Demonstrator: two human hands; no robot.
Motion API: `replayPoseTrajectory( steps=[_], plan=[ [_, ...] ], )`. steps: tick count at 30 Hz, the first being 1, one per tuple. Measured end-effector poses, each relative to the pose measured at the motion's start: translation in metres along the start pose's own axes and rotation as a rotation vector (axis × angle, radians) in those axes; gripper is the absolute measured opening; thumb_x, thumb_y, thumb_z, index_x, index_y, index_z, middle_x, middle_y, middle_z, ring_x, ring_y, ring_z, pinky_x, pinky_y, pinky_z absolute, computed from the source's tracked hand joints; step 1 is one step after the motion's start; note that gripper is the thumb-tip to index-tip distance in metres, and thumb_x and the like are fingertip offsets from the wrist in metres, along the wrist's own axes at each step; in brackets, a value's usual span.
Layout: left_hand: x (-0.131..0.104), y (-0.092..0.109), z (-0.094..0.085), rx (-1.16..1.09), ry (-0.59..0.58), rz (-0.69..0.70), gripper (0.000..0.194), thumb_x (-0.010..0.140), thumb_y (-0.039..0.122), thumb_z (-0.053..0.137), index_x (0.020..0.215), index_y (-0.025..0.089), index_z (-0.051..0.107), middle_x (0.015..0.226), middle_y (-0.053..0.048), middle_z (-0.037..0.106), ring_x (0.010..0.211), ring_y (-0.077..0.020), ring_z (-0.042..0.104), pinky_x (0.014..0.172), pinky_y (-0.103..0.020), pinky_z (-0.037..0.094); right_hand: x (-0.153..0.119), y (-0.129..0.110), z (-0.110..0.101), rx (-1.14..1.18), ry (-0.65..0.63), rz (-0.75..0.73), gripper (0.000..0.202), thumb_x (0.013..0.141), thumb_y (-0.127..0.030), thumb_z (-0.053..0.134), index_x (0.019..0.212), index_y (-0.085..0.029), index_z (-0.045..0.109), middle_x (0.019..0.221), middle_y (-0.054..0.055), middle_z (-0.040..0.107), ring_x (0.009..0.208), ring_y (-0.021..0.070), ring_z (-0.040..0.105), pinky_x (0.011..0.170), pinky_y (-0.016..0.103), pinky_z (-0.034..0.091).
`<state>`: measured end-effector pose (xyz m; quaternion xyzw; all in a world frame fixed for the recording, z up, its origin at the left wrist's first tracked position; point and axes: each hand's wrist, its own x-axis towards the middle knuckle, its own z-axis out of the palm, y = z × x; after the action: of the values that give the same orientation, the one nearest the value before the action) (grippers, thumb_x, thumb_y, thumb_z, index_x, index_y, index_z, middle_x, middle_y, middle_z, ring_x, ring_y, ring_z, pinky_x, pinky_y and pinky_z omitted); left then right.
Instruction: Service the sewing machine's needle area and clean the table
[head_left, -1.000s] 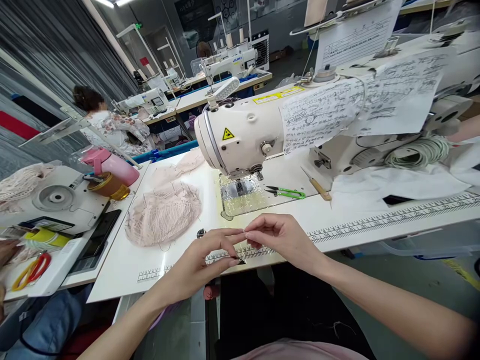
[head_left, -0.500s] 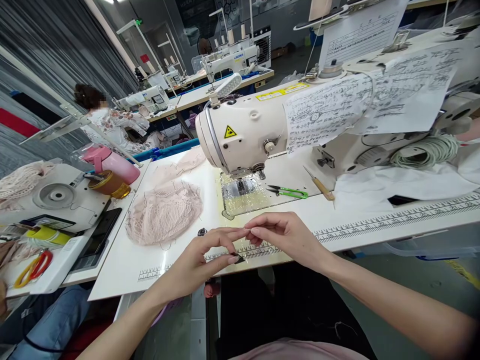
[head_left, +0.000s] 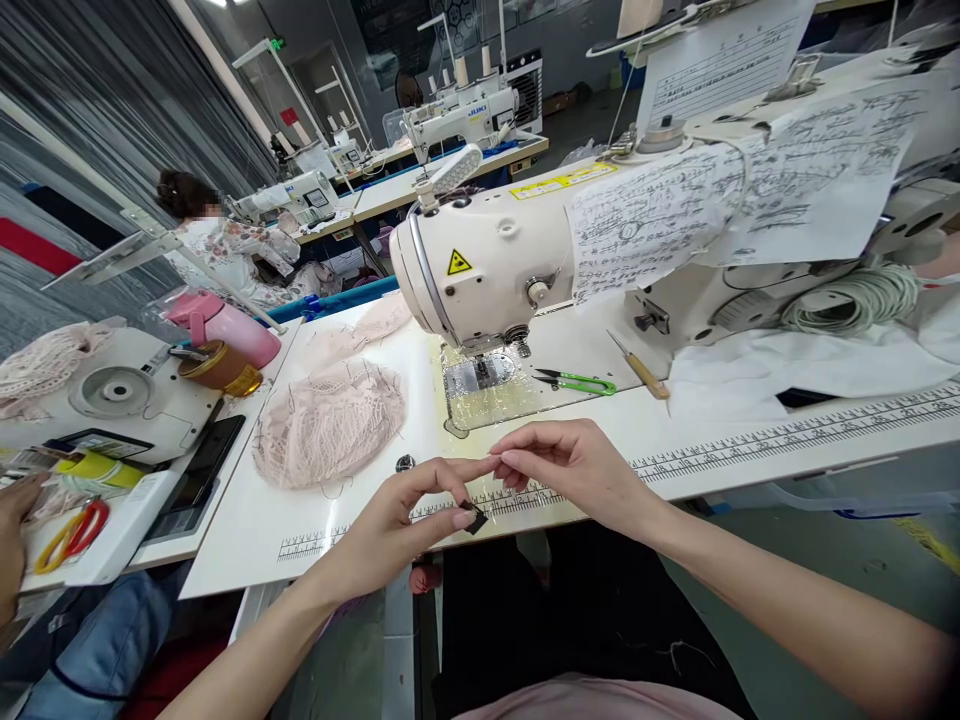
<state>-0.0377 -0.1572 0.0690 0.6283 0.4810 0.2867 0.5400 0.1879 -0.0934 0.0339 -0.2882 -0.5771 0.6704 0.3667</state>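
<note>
Your left hand (head_left: pixel 409 515) pinched a small black piece (head_left: pixel 475 520), its forefinger (head_left: pixel 459 467) against the fingertips (head_left: pixel 505 455) of your right hand (head_left: pixel 581 465). Pale pink lace (head_left: pixel 330 425) lay on the table (head_left: pixel 420 420), left of the sewing machine (head_left: pixel 487 255); green snips (head_left: pixel 591 385) (dark blades (head_left: pixel 553 374) pointing left) lay right of its needle (head_left: pixel 482 368).

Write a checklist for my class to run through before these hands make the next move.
1. Left hand holds the small dark piece: ok, at the thumb tip.
2. Right hand holds something: cannot tell; its fingertips are pinched together.
3. Both hands clear of the presser foot: ok, in front of it.
4. Sharp tools put away: not ok; green snips and awl lie right of the presser foot.
5. Lace piece clear of the presser foot: ok, left of it.
</note>
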Motion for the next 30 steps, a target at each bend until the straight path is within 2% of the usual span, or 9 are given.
replayPoseTrajectory(
  steps=[18,30],
  plan=[
    [-0.0027,-0.0009,-0.0016,-0.150,-0.010,-0.007,0.012,0.092,0.033,0.070,0.089,0.023,0.062,0.145,-0.007,0.059,0.142,-0.0263,0.048,0.115,-0.045,0.037,-0.0002,-0.0021,-0.0003,0.032,-0.014,-0.007,0.031,0.083,-0.044,0.074,0.091,-0.014,0.076,0.079,0.006,0.074,0.070,0.0134,0.069,0.069,0.027,0.059],
    [-0.0025,0.0010,0.0006,-0.147,-0.008,-0.010,0.016,0.094,0.035,0.068,0.089,0.021,0.061,0.146,-0.009,0.058,0.143,-0.0274,0.046,0.114,-0.042,0.037,0.0000,-0.0013,-0.0019,0.025,-0.026,-0.023,0.026,0.084,-0.040,0.074,0.091,-0.015,0.077,0.079,0.005,0.075,0.070,0.0118,0.070,0.068,0.022,0.058]
  ],
)
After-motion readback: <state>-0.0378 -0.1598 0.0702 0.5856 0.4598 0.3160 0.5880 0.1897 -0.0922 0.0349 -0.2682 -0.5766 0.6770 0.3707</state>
